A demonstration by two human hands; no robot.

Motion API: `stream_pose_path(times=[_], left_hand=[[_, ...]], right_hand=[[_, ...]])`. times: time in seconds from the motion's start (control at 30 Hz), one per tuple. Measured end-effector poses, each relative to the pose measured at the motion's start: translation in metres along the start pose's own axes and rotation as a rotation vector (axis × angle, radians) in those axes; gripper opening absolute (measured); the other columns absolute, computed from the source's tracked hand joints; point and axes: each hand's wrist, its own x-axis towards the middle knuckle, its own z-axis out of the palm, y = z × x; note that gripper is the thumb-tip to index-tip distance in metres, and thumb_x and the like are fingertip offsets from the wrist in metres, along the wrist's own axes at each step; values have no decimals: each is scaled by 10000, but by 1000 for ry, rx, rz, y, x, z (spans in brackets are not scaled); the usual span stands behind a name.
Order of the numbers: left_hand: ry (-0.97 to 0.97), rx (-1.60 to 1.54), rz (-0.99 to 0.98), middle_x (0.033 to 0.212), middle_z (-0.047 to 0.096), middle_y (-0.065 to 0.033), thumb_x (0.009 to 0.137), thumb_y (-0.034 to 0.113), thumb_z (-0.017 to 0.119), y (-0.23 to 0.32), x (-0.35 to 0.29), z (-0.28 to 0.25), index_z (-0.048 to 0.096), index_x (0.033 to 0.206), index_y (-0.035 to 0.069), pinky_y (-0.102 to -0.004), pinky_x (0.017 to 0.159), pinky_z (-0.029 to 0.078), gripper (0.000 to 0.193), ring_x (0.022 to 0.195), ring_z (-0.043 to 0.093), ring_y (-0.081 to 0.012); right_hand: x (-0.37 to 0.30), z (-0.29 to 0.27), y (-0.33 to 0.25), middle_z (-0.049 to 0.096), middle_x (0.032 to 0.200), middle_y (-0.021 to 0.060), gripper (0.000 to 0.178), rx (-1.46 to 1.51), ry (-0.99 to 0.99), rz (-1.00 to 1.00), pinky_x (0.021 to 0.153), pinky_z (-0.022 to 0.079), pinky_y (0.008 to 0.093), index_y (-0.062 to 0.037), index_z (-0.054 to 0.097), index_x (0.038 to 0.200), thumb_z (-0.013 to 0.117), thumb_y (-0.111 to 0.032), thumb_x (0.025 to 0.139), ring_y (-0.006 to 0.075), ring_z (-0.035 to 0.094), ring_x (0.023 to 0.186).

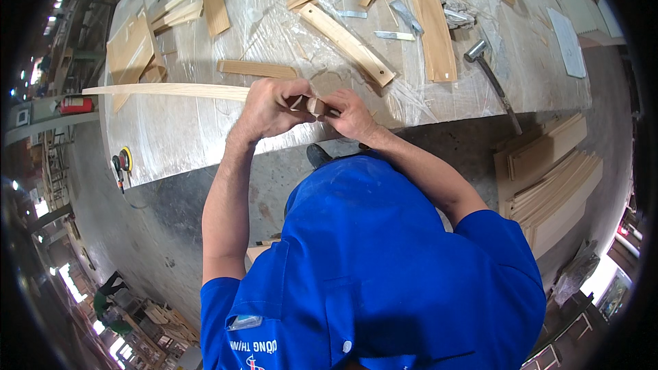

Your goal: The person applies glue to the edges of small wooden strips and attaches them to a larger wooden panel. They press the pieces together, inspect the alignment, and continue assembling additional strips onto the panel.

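Observation:
A long, pale wooden strip [164, 89] runs out to the left over the table's near side. Its right part passes into my left hand [269, 111], whose fingers are wrapped round it. Between my hands shows a small brown, squared end [316, 106]; whether it belongs to the strip or is a separate block, I cannot tell. My right hand [353, 118] is closed, its fingertips pinched against the right side of that end. What lies inside its fingers is hidden. Just beyond my left hand, a short brown board [257, 69] lies on the table.
The plastic-covered table [185, 137] holds a pale strip with holes [346, 44], a wide board [433, 27], a hammer [492, 82] overhanging the near edge and several offcuts. A round sander [125, 159] sits at the left corner. Stacked boards [555, 185] stand at right.

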Motion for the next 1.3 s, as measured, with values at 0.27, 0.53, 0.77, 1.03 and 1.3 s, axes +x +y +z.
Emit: stream_pose_path(times=[0.27, 0.53, 0.77, 1.03, 1.3], left_hand=[[24, -54, -20, 741, 722, -49, 690, 204, 993, -1, -1, 0, 761, 936, 85, -369, 635, 538, 359, 694, 705, -188], [29, -68, -3, 771, 738, -76, 694, 253, 1001, 3, 1, 0, 758, 951, 93, -388, 652, 552, 389, 710, 729, -231], [18, -105, -5, 791, 754, -67, 699, 242, 1008, 0, 2, 2, 764, 950, 96, -374, 667, 564, 380, 731, 745, -214], [8, -148, -28, 900, 813, -62, 711, 98, 982, 9, 4, -2, 811, 1042, 61, -323, 772, 611, 375, 852, 782, -149], [-7, -113, -22, 855, 805, -49, 688, 167, 997, 4, 1, 1, 842, 1070, 113, -341, 724, 600, 416, 789, 774, -163]], right_hand=[[12, -21, -43, 755, 1110, 155, 464, 138, -34, 178, 944, 551, 496, -92, 725, 1262, 865, -202, 833, 375, 710, 1084], [16, -26, -62, 758, 1134, 180, 431, 67, 67, 33, 880, 603, 454, -20, 709, 1260, 830, -104, 855, 384, 748, 1039], [17, -22, -56, 721, 911, 175, 272, 31, 115, -7, 725, 577, 486, -26, 699, 1047, 841, -161, 859, 381, 732, 862], [18, -22, -58, 689, 883, 175, 250, 75, 161, -17, 707, 548, 508, -22, 666, 984, 829, -126, 826, 397, 707, 829], [12, -17, -58, 753, 1055, 192, 436, 111, 170, 25, 810, 605, 448, -11, 704, 1266, 841, -106, 863, 372, 759, 976]])
